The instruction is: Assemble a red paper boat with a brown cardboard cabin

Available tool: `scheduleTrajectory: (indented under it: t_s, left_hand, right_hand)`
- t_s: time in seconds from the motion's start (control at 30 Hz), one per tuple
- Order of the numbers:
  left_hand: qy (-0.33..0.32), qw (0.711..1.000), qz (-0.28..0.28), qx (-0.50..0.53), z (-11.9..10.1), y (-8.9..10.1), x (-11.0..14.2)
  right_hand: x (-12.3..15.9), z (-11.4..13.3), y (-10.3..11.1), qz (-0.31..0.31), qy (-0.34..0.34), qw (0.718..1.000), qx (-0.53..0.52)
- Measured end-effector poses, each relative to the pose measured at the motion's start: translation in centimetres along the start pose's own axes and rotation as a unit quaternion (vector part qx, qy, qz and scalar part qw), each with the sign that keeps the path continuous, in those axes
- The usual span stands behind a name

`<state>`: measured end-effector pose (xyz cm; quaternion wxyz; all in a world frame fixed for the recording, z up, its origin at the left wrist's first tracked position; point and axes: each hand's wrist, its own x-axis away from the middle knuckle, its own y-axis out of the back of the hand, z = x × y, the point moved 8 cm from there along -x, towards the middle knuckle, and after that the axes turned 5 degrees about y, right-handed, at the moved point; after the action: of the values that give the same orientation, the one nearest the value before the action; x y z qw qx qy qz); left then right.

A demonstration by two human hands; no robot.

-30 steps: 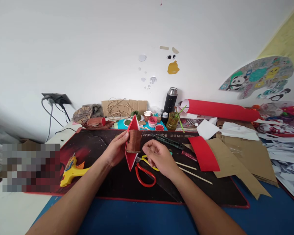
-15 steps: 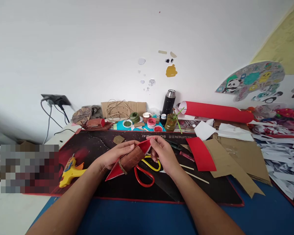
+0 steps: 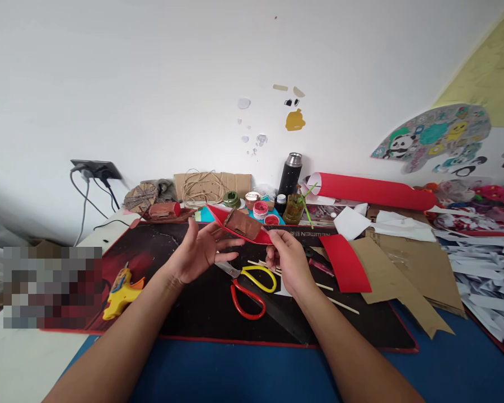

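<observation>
My right hand [image 3: 288, 258] pinches one pointed end of a red paper boat [image 3: 256, 235] with a brown block [image 3: 242, 223] fixed on it, and holds it lifted above the black mat [image 3: 172, 313]. Just left of the boat my left hand [image 3: 199, 251] hovers with its fingers spread, palm turned toward the boat, holding nothing. Scissors [image 3: 247, 285] with red and yellow handles lie on the mat below both hands.
A yellow glue gun [image 3: 121, 292] lies at the mat's left. Wooden skewers [image 3: 340, 303], red paper [image 3: 345, 263] and brown cardboard [image 3: 403, 280] lie to the right. Paint jars [image 3: 260, 209], a black flask [image 3: 290, 174], a red paper roll [image 3: 373, 191] and coiled twine [image 3: 201, 187] line the wall.
My left hand let go of the red boat and opened. My right hand took the boat by its end, turned it level and raised it away from me.
</observation>
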<state>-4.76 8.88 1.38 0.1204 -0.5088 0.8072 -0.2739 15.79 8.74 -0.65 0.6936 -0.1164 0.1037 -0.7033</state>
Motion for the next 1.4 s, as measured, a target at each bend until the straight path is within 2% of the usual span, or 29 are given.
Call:
scheduleTrajectory:
  t_s: [0.13, 0.3, 0.4, 0.5, 0.57, 0.73, 0.83, 0.97, 1.13, 1.23, 1.4]
  left_hand:
    - [-0.024, 0.995, -0.090, -0.042, -0.2, 1.2, -0.2]
    - [-0.069, 0.972, -0.216, -0.056, -1.4, 3.2, 0.2]
    - [-0.082, 0.962, -0.247, -0.079, -3.0, 3.9, 0.8]
    - [-0.084, 0.954, -0.251, -0.139, -4.9, 4.2, 1.8]
    - [-0.062, 0.952, -0.234, -0.188, -5.4, 4.1, 2.3]
    - [0.076, 0.949, -0.148, -0.267, -3.6, 3.2, 1.8]
    - [0.115, 0.947, -0.121, -0.273, -3.1, 3.3, 0.2]
    - [0.107, 0.938, -0.095, -0.316, -3.5, 3.7, -3.1]
    - [0.098, 0.917, -0.107, -0.371, -3.5, 4.9, -6.3]
    - [0.081, 0.906, -0.126, -0.397, -3.5, 5.6, -7.1]
    - [0.061, 0.868, -0.138, -0.472, -3.9, 6.1, -7.4]
  right_hand:
    - [0.2, -0.2, -0.7, 0.031, 0.019, 0.998, 0.056]
    - [1.2, -0.8, -2.6, 0.100, 0.021, 0.989, 0.105]
    - [1.6, -0.8, -3.3, 0.133, 0.020, 0.985, 0.110]
    - [1.3, -0.3, -2.9, 0.125, 0.035, 0.987, 0.093]
    - [0.9, -0.1, -2.4, 0.107, 0.042, 0.990, 0.076]
    - [0.6, -0.1, -2.2, 0.101, 0.044, 0.992, 0.069]
    - [0.8, -0.1, -2.4, 0.104, 0.045, 0.991, 0.073]
    - [0.8, 0.1, -2.3, 0.102, 0.046, 0.991, 0.075]
    - [0.8, 0.2, -2.4, 0.111, 0.039, 0.990, 0.074]
    - [0.8, 0.1, -2.5, 0.117, 0.031, 0.990, 0.072]
    - [1.0, 0.2, -2.6, 0.120, 0.034, 0.989, 0.081]
